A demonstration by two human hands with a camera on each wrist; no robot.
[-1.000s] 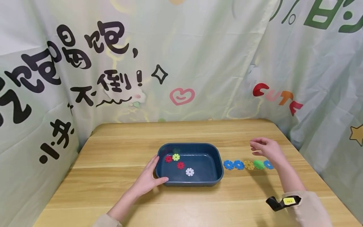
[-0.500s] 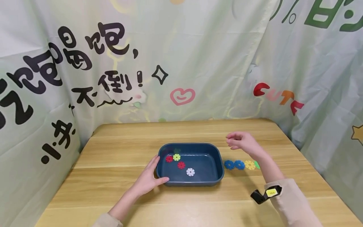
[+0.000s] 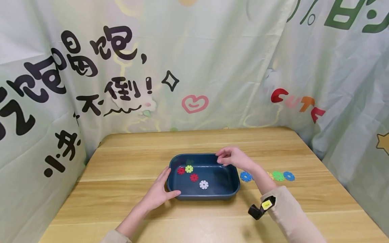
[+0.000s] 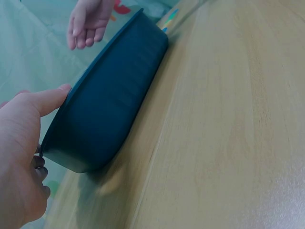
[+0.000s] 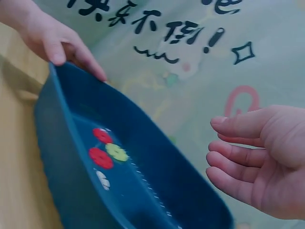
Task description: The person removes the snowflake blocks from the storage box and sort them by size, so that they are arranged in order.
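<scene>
A dark blue plastic basin (image 3: pixel 218 179) stands on the table. Its left end is held by my left hand (image 3: pixel 158 194), thumb on the near rim and fingers around the outer side; the left wrist view shows this grip on the basin wall (image 4: pixel 109 95). Inside lie two red snowflake discs (image 3: pixel 193 177), a yellow-green disc (image 3: pixel 189 169) and a white disc (image 3: pixel 204 184). My right hand (image 3: pixel 235 158) hovers over the basin's far right corner, fingers loosely bent. In the right wrist view nothing shows between the thumb and fingers of that hand (image 5: pixel 267 157).
Right of the basin, a row of snowflake discs lies on the wooden table (image 3: pixel 121 168): a blue disc (image 3: pixel 245 176), a green disc (image 3: pixel 278 176) and another blue disc (image 3: pixel 289 176) show, others partly behind my right forearm. A printed curtain (image 3: pixel 225 67) hangs behind and beside the table.
My right hand has moved left from above the disc row to over the basin, uncovering the row's right end. My left hand and the basin have stayed in place.
</scene>
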